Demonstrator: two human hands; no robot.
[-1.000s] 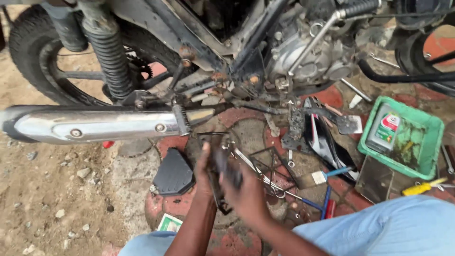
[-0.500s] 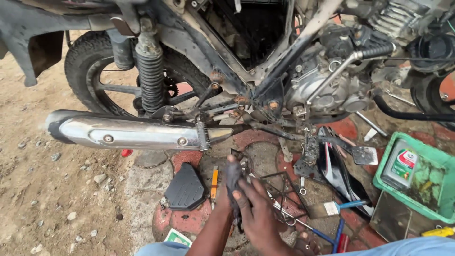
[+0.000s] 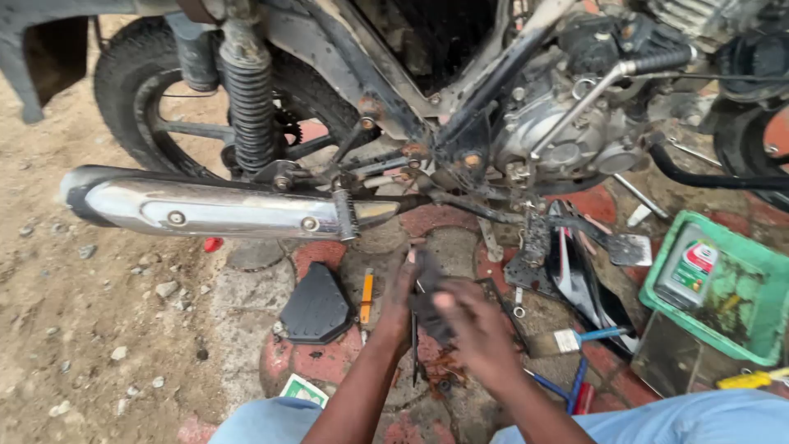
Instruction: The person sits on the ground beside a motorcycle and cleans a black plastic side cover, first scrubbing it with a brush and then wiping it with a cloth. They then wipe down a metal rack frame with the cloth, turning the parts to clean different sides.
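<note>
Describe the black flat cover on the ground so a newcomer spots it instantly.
Start at the long chrome exhaust pipe running along the motorcycle's side. Just below its front end, on the red paving, lies the black plastic cover, left of the person's left hand. It is the only matte, ribbed, roughly five-sided panel there; a slim orange-handled tool lies at its right edge.
</note>
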